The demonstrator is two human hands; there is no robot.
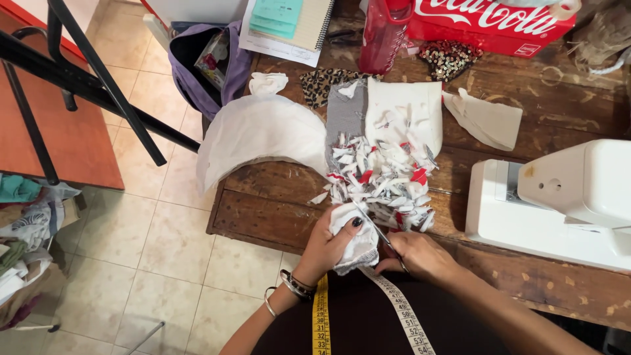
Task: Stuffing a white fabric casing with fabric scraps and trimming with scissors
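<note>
My left hand [327, 244] grips a scrap of white cloth [355, 243] at the near edge of the wooden table [263, 204]. My right hand [420, 255] holds a pair of scissors [380, 235] whose blades reach into that scrap. Just beyond lies a heap of small white, grey and red cloth snippets [384, 181]. A measuring tape [321, 315] hangs round my neck, yellow on the left and white on the right.
A white sewing machine [559, 197] stands at the right. White curved fabric [256, 135], grey and white pieces, a leopard-print scrap, a red box, a red bottle and a notebook lie further back. A purple bag [207, 66] and black chair legs are at the left.
</note>
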